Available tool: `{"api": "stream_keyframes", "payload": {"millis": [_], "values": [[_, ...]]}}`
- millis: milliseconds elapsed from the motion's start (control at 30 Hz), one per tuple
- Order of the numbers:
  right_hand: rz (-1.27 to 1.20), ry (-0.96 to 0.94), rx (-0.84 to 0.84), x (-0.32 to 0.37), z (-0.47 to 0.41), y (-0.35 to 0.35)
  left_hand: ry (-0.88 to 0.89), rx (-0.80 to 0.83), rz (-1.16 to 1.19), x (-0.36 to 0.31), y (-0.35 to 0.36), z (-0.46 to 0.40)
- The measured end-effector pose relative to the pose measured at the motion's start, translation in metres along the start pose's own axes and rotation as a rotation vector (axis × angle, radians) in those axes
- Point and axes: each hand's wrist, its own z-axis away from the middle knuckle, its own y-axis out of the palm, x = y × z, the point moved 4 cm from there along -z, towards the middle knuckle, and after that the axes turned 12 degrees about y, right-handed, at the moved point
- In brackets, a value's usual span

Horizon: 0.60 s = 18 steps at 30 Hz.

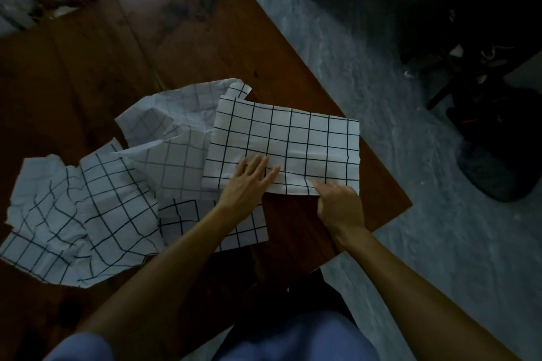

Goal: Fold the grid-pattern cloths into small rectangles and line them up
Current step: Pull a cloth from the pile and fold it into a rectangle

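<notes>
The bench (205, 47) was dark brown wood, smooth with a dull sheen and some darker smudges on its far part. The folded cloth (293, 141) was thin white fabric, matt, printed with a black grid and lightly creased, while the loose cloths (96, 199) beside it looked crumpled and wrinkled. The floor (366, 82) was grey, mottled and matt.

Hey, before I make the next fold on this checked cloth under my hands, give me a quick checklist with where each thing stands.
1. Left hand flat on the half-folded cloth: ok.
2. Right hand pinching its near edge: ok.
3. Cloth lying smooth: ok, only faint creases.
4. Layers' edges matched: cannot tell.
5. Bare table for lining up: ok, near side.
6. Other cloths folded: not ok; the crumpled cloths lie loose at left.
</notes>
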Motion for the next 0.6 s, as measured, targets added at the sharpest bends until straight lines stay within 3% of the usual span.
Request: {"api": "stream_keyframes", "payload": {"millis": [200,333,433,600], "values": [[-0.079,0.003,0.051,0.003,-0.004,-0.002,-0.002,0.090,0.091,0.004,0.007,0.000],[-0.134,0.006,0.001,0.016,-0.019,0.004,-0.055,-0.102,0.210,0.008,0.000,-0.008],[-0.118,-0.023,-0.014,0.031,-0.040,0.015,-0.100,-0.236,0.156,0.017,0.002,-0.021],[-0.028,0.049,0.107,0.020,-0.053,0.046,-0.189,-0.250,0.153,0.030,0.025,-0.033]]}}
